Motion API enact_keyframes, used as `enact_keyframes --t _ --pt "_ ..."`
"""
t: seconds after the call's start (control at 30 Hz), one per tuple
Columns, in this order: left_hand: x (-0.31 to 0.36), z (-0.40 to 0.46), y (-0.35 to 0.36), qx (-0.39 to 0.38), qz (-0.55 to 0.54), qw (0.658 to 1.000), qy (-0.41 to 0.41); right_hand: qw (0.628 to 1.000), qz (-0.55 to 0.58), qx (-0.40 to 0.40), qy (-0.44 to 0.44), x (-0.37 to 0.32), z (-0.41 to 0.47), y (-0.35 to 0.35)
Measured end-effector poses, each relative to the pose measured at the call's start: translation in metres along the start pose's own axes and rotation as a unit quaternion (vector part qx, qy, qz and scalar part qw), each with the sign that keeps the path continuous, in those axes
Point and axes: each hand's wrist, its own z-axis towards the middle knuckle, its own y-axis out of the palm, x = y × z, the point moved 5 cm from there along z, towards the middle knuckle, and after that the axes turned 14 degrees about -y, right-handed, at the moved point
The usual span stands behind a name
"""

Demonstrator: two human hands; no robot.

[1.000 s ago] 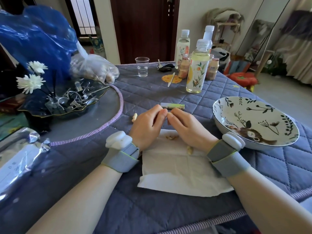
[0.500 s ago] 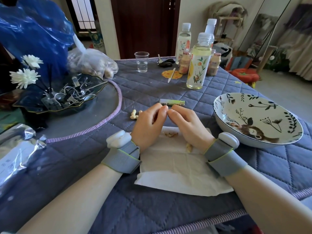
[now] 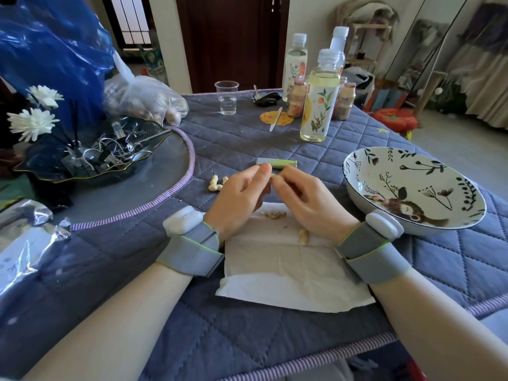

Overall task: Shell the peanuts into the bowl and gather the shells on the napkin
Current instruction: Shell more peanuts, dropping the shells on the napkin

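My left hand (image 3: 238, 199) and my right hand (image 3: 308, 203) meet fingertip to fingertip over the far edge of the white napkin (image 3: 288, 273). Both pinch one small peanut (image 3: 274, 177), mostly hidden by the fingers. Shell bits (image 3: 275, 214) and one larger shell piece (image 3: 303, 235) lie on the napkin under my hands. A few whole peanuts (image 3: 215, 183) rest on the cloth left of my left hand. The patterned bowl (image 3: 412, 185) stands to the right; I see no kernels in it.
A green packet (image 3: 277, 162) lies just beyond my fingers. Bottles (image 3: 319, 103) and a plastic cup (image 3: 227, 97) stand at the back. A clear bag of peanuts (image 3: 145, 100), a dark glass dish (image 3: 90, 155) with flowers and a foil bag (image 3: 24, 243) fill the left.
My hands stay together on the peanut, lifted slightly off the napkin. The view has shifted, bringing the loose peanuts at the left into sight.
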Motion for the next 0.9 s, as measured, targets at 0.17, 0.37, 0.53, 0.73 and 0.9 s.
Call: enact_keyframes --t 0.17,0.37,0.53,0.73,0.9 --pt "-0.006 0.000 0.001 -0.009 -0.047 0.998 -0.052 0.990 -0.126 -0.047 -0.049 0.001 -0.003 0.003" --pt "-0.013 -0.001 0.002 -0.014 0.002 0.999 -0.045 0.997 -0.058 -0.042 0.017 0.003 -0.011 0.000" --pt "-0.012 0.000 0.002 0.031 -0.007 0.999 -0.035 0.997 -0.039 -0.022 0.057 0.010 -0.013 0.001" --pt "-0.018 0.001 -0.003 0.064 -0.125 0.983 -0.118 0.996 -0.066 0.001 0.053 0.014 -0.013 0.000" --pt "-0.017 0.000 0.000 0.091 -0.101 0.984 -0.112 0.996 -0.074 0.007 0.048 0.015 -0.013 0.000"
